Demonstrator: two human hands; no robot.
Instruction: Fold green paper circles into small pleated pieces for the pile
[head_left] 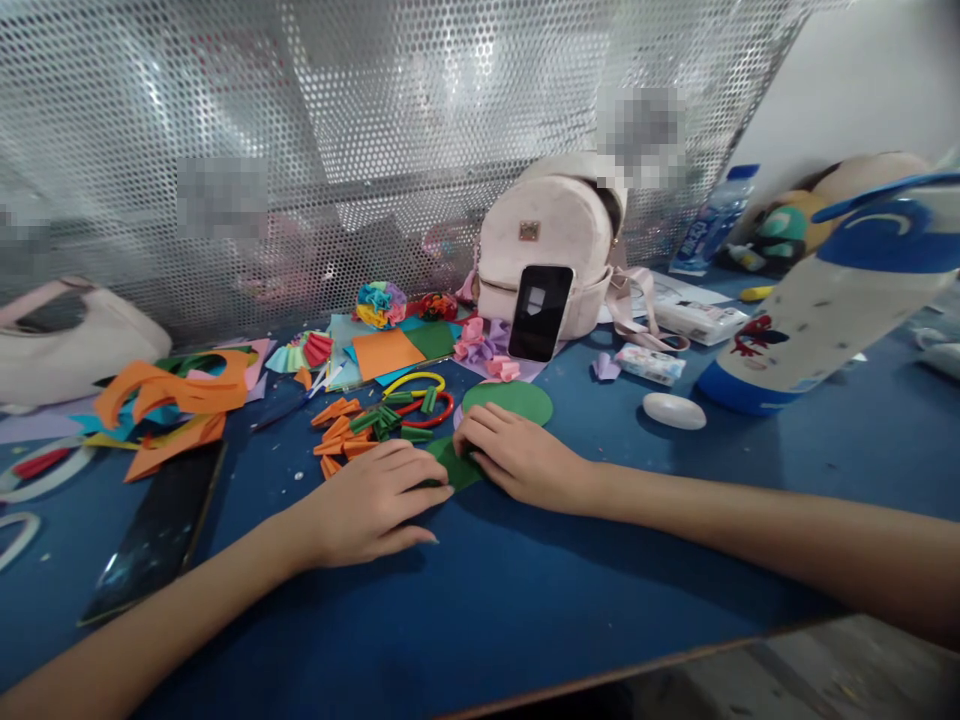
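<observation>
Paper [466, 474], dark green, lies on the bench [525, 630] between the left hand [382, 505] and the right hand [521, 458], both partly covering it. The left fingers spread loosely; the right ones curl, tips hidden, so whether either hand pinches it I cannot tell. Behind the right hand, a green disc [529, 398] is partly hidden. On the left, the frame cuts off a pale handbag [124, 335]. The plaque [529, 231] on the far backpack [559, 225] is unreadable.

Dark green paper piece [459, 468] on blue counter [525, 605], between your left hand [382, 505] and right hand [525, 455]; outline partly covered by your fingers. Lighter green, round paper disc [525, 400] lies flat just beyond, near edge hidden by your right hand.
</observation>
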